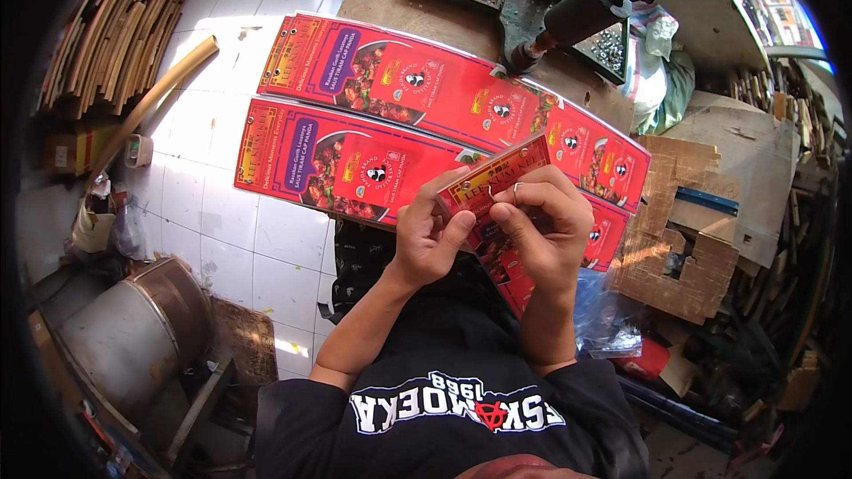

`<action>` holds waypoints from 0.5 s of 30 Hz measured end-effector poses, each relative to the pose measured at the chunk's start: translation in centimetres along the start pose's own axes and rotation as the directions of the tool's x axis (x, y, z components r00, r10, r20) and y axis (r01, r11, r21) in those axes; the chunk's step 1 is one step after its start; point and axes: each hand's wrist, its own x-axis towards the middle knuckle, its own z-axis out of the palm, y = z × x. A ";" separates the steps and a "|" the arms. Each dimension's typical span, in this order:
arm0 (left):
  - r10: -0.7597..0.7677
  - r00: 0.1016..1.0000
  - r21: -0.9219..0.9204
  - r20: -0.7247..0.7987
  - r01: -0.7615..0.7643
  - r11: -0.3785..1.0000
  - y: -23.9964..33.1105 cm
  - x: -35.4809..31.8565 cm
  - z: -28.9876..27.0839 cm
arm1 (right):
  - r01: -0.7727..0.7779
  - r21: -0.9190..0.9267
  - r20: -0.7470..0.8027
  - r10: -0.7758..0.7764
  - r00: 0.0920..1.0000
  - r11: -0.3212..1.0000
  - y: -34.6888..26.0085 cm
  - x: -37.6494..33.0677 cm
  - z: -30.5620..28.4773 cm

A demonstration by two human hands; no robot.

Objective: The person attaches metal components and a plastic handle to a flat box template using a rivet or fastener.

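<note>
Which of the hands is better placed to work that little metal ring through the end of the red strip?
Probably the right hand: its fingertips pinch the small metal ring at the red printed strip, while the left hand steadies the strip from below.

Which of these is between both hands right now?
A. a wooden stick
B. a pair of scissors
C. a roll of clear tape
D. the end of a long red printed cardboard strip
D: the left hand and the right hand both pinch the near end of a long red printed cardboard strip, with a small metal ring at its edge; a second red strip lies beyond it on the table.
</note>
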 end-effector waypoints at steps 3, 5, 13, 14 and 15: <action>-0.059 0.998 -0.010 0.003 0.059 0.998 0.4 -0.1 0.1 | -0.026 0.087 -0.033 0.029 0.999 0.996 0.5 -0.6 -0.3; -0.064 0.998 -0.039 0.001 0.064 0.997 0.6 -0.2 0.1 | -0.050 0.122 -0.042 0.055 0.998 0.991 0.5 -0.7 -0.3; -0.084 0.996 -0.041 -0.002 0.084 0.996 0.5 -0.3 -0.1 | -0.022 0.128 -0.075 0.032 0.997 0.992 0.4 -1.0 -0.4; -0.072 0.997 -0.040 -0.008 0.071 0.997 0.5 -0.3 0.0 | 0.002 0.082 -0.117 0.007 0.993 0.997 0.3 -1.2 -0.5; -0.060 0.998 -0.040 -0.014 0.060 0.997 0.5 -0.3 0.0 | 0.025 0.034 -0.157 -0.019 0.987 0.999 0.2 -1.5 -0.6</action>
